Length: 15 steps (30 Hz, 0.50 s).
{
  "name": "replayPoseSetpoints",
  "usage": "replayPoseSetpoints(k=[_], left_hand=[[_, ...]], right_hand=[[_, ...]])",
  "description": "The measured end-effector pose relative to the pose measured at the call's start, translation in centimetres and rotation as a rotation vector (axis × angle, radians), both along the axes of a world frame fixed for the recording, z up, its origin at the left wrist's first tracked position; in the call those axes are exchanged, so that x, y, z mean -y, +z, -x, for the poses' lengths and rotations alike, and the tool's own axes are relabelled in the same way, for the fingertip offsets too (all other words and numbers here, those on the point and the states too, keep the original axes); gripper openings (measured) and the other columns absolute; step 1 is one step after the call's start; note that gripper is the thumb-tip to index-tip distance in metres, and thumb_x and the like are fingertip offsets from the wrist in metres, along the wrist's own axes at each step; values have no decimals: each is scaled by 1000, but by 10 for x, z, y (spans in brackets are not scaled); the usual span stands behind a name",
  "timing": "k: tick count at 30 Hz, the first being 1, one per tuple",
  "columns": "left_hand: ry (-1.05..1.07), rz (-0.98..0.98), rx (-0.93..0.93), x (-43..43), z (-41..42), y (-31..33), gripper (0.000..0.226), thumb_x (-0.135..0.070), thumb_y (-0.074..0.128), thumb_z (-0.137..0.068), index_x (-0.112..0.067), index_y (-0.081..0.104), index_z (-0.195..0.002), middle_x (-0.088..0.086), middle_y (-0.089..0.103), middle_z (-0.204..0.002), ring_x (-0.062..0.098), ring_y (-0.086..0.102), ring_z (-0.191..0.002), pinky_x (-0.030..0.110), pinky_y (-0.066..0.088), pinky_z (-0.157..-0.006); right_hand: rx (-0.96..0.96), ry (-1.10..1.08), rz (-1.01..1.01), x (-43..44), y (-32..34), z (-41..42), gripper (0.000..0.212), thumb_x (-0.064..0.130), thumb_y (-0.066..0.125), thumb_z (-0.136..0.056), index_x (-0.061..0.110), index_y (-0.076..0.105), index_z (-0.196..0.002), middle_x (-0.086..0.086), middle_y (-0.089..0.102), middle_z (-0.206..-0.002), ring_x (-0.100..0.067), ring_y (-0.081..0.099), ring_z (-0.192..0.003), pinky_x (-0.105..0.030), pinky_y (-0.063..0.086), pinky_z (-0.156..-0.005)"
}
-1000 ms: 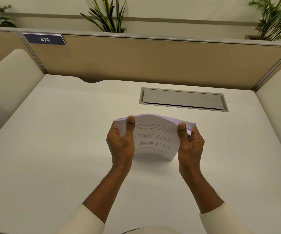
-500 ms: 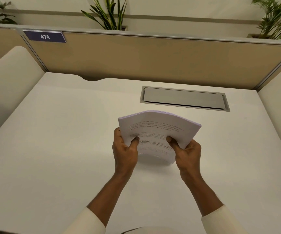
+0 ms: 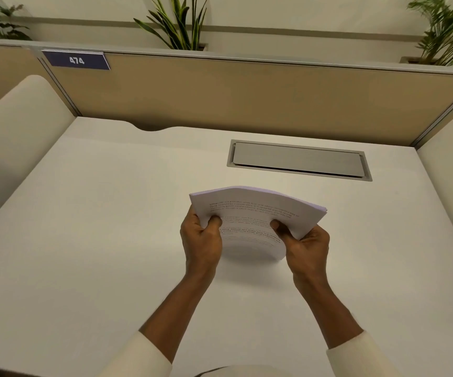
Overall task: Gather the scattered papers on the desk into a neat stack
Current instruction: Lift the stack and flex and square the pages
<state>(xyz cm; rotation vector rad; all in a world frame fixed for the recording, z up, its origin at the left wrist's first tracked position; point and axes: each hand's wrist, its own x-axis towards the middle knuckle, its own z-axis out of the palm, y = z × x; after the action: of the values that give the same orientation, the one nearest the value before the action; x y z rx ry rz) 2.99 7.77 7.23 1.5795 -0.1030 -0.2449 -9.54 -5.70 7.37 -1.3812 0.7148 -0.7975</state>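
Papers: one stack of printed sheets (image 3: pixel 258 213), held above the middle of the white desk (image 3: pixel 97 227), its top edge bowed upward, its lower edge close over the desk surface; whether that edge touches the desk cannot be told.
Left hand: left hand (image 3: pixel 202 240) closed on the stack's left side, thumb on the printed face, fingers hidden behind the sheets.
Right hand: right hand (image 3: pixel 305 247) closed on the stack's lower right side, thumb pressed on the front page, fingers behind.
Sleeves: pale sleeves (image 3: pixel 143 357) end at the forearms at the bottom of the frame.
Desk: plain white top, with a grey metal cable hatch (image 3: pixel 298 160) set flush in it, well beyond the stack and a little to the right.
Surroundings: tan partition (image 3: pixel 247 99) along the desk's far edge, carrying a dark blue number plate (image 3: pixel 76 60) reading 474 at upper left; green plants (image 3: pixel 176 23) stand behind the partition.
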Motion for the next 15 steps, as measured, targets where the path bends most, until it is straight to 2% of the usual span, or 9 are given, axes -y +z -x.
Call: replayPoseSetpoints(k=[2, 4, 8, 11, 12, 15], left_hand=[[-5, -9, 33, -2, 0, 0, 36, -8, 63, -77, -27, 67, -106, -19, 77, -93, -3, 69, -83, 15, 57, -69], [-5, -4, 46, -4, 1, -1, 36, -6, 64, -73, -26, 61, -104, -19, 75, -93, -3, 68, -84, 14, 56, -69], [-36, 8, 10, -3, 0, -3, 40, -9, 63, -77, -19, 73, -114, -12, 80, -100, 2, 70, -88, 14, 57, -70], [-34, 32, -27, 1, 1, -1, 35, -14, 59, -86, -23, 74, -117, -8, 81, -104, 14, 72, -96, 26, 58, -75], [-37, 40, -32, 2, 1, 0, 34, -14, 58, -88, -25, 74, -116, -9, 81, -104, 13, 72, -95, 27, 58, -75], [-38, 35, -33, 2, 0, 5, 36, -16, 58, -88, -31, 74, -116, -14, 81, -103, 2, 73, -91, 19, 59, -73]], right_hand=[[-1, 4, 13, 0, 2, 2, 42, 14, 93, -80, 51, 82, -94, 17, 84, -97, -5, 79, -91, -16, 63, -74], [12, -2, 22, 0, 3, 4, 41, 19, 94, -74, 50, 80, -97, 16, 84, -99, -6, 79, -92, -16, 63, -75], [30, -7, 3, 0, -1, 5, 45, 6, 93, -80, 48, 83, -94, 15, 85, -97, -7, 80, -90, -16, 63, -75], [25, -9, -7, -3, 1, 1, 44, 7, 90, -83, 50, 84, -90, 16, 85, -93, -4, 80, -88, -15, 62, -74], [28, -13, -8, -3, 2, 0, 45, 7, 90, -84, 51, 84, -91, 17, 85, -94, -4, 80, -88, -15, 62, -74], [39, -14, -6, -1, 4, -1, 45, 7, 90, -84, 51, 83, -92, 18, 85, -94, -4, 80, -88, -15, 62, -74]])
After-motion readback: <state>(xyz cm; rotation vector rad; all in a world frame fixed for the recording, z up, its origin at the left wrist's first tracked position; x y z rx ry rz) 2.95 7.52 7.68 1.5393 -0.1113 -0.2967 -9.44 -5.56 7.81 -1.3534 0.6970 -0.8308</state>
